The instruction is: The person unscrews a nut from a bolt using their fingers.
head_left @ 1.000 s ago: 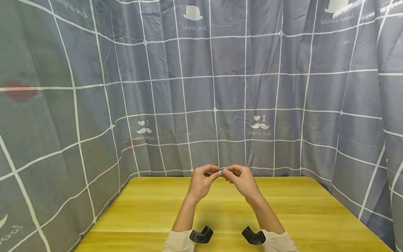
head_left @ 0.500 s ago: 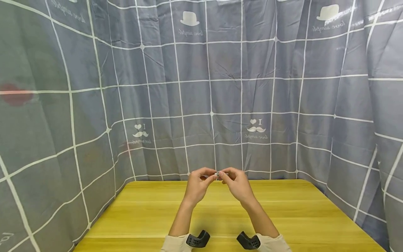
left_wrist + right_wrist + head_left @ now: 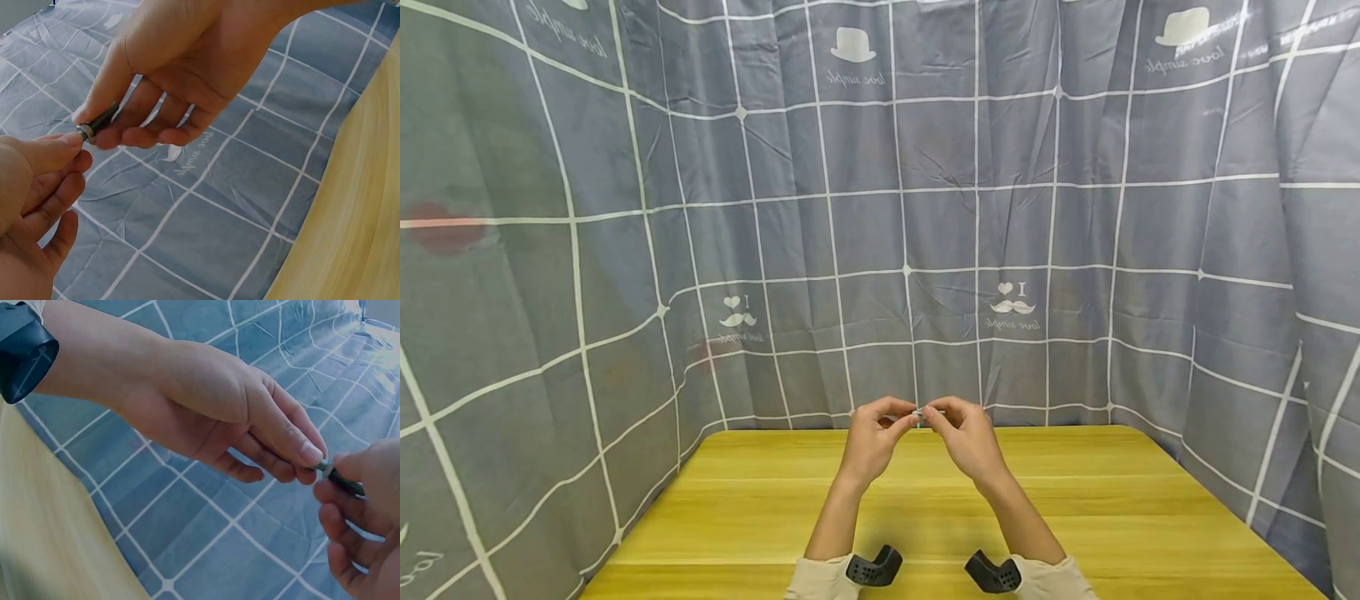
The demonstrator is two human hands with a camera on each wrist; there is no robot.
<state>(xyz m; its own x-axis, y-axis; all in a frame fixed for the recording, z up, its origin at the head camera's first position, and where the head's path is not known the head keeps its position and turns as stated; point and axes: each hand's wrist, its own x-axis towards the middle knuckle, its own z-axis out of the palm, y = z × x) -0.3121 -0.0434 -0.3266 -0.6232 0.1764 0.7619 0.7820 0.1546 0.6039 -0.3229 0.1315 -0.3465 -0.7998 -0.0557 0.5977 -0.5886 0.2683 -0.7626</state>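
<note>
Over the far part of the table, my left hand (image 3: 868, 442) and right hand (image 3: 967, 442) meet fingertip to fingertip at a small metal bolt (image 3: 917, 413). In the left wrist view the bolt has a dark shaft (image 3: 106, 116) and a shiny nut-like ring (image 3: 86, 129). My left thumb and index finger pinch the thin end beside the ring. The right thumb and index finger grip around the ring and shaft, as the right wrist view also shows the dark shaft (image 3: 347, 484) along the right fingers. The other fingers of both hands are loosely bent. Fingertips partly hide the bolt.
A yellow wood-grain table (image 3: 760, 508) lies under the forearms. Grey-blue curtains (image 3: 865, 233) with white grid lines surround its back and sides. Black curved wrist mounts (image 3: 875, 567) sit at both cream sleeves.
The head view has shifted a little, so the hands appear slightly left and lower. Right fingertips have changed position slightly on the bolt; both hands keep holding it.
</note>
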